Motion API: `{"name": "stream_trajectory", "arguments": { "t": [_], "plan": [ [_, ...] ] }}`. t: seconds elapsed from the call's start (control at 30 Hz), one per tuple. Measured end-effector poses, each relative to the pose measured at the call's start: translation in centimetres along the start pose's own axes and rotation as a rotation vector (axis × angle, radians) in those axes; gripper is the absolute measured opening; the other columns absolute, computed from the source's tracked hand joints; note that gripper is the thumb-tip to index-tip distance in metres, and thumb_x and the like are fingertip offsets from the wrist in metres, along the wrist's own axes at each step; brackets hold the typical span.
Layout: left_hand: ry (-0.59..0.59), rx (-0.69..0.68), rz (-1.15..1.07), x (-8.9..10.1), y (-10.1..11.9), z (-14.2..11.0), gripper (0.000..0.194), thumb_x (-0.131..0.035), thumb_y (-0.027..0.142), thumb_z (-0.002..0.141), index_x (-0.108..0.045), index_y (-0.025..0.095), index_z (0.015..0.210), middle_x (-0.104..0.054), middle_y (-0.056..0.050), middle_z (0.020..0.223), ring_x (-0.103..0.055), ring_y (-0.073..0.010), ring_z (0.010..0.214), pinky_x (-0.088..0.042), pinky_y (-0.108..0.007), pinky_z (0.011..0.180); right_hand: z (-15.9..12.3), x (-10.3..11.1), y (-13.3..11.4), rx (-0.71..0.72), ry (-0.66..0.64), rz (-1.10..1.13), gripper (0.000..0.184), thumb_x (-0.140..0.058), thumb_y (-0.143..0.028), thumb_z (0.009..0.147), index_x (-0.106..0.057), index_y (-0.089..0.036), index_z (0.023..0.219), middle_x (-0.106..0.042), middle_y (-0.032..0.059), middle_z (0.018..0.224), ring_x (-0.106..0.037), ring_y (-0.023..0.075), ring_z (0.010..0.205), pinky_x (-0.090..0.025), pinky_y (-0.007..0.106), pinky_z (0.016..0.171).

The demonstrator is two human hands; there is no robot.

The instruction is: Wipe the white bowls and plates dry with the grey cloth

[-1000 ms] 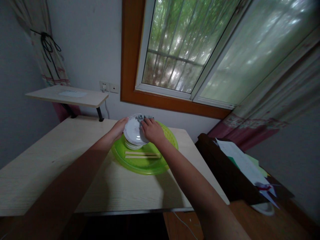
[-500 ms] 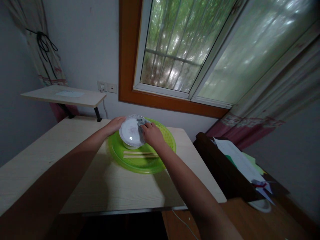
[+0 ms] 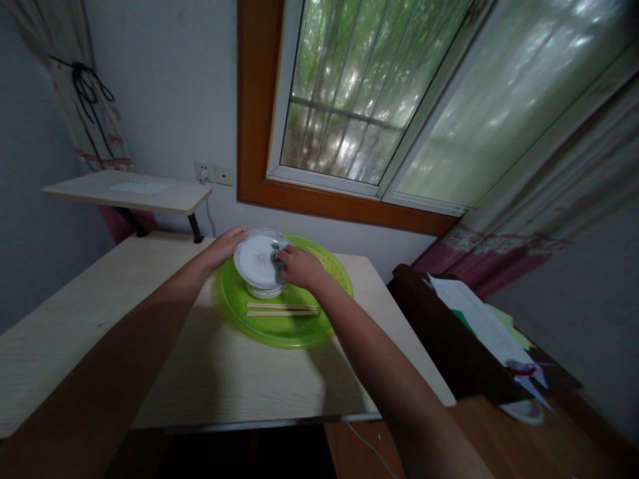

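Round plate over green tray's back-left edge.
Left hand grips its left rim; right hand, plate lying left of its fingers, clutches grey cloth against it.

Count 2 hands: left hand, right hand. Got 1 plate, 1 grey cloth, 2 chopsticks, 1 green tray, all toward far edge of 1 table. Can't count dishes under plate. At table's far left corner, 1 raised shelf, 2 visible legs. Beyond far edge: 2 wall sockets, 1 window, 2 curtains. Past right edge, several papers, overlapping.
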State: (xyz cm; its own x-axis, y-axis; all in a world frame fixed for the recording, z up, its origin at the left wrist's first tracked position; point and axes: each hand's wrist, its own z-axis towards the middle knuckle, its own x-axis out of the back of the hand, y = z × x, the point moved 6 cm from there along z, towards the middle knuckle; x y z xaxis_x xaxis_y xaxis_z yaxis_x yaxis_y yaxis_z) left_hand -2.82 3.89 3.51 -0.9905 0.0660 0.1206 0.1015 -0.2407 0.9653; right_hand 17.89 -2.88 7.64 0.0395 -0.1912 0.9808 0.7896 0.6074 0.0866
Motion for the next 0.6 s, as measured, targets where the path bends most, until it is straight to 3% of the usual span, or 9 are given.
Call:
{"name": "stream_trajectory", "arguments": {
  "t": [0.17,0.27,0.47,0.6],
  "plan": [
    [0.024,-0.045,0.001,0.0,0.1,0.5,0.056,-0.065,0.06,0.075,-0.068,0.014,0.106,-0.072,-0.01,0.108,-0.064,-0.0232,0.096,-0.049,-0.033,0.088,0.1,-0.5,-1.5,0.234,-0.03,0.172,0.036,-0.059,-0.015,0.085,-0.07,-0.021,0.119,-0.066,0.0075,0.115,-0.064,0.019,0.099,-0.048,0.03,0.093],
    [0.032,-0.065,0.046,-0.1,0.3,1.0,0.057,-0.062,0.06,0.077,-0.068,0.013,0.108,-0.071,-0.012,0.113,-0.064,-0.0238,0.101,-0.048,-0.034,0.092,0.2,-0.9,-2.9,0.335,0.037,0.217,0.041,-0.056,-0.01,0.086,-0.068,-0.021,0.124,-0.065,0.0068,0.122,-0.06,0.018,0.111,-0.045,0.029,0.101],
    [0.026,-0.122,0.173,-0.8,1.9,0.9,0.053,-0.055,0.059,0.081,-0.07,0.015,0.108,-0.071,-0.011,0.118,-0.062,-0.0253,0.109,-0.047,-0.035,0.1,1.2,-1.0,-3.5,0.371,0.213,0.08,0.041,-0.056,-0.015,0.094,-0.063,-0.026,0.133,-0.054,0.0078,0.143,-0.046,0.0228,0.132,-0.04,0.039,0.111],
    [0.024,-0.148,0.176,-0.9,2.4,0.6,0.055,-0.054,0.058,0.083,-0.071,0.013,0.11,-0.07,-0.012,0.122,-0.061,-0.0266,0.115,-0.043,-0.036,0.106,1.8,-0.7,-2.7,0.308,0.256,-0.021,0.038,-0.049,-0.021,0.101,-0.059,-0.027,0.137,-0.053,0.008,0.144,-0.044,0.0233,0.132,-0.039,0.041,0.112]
  ]
}}
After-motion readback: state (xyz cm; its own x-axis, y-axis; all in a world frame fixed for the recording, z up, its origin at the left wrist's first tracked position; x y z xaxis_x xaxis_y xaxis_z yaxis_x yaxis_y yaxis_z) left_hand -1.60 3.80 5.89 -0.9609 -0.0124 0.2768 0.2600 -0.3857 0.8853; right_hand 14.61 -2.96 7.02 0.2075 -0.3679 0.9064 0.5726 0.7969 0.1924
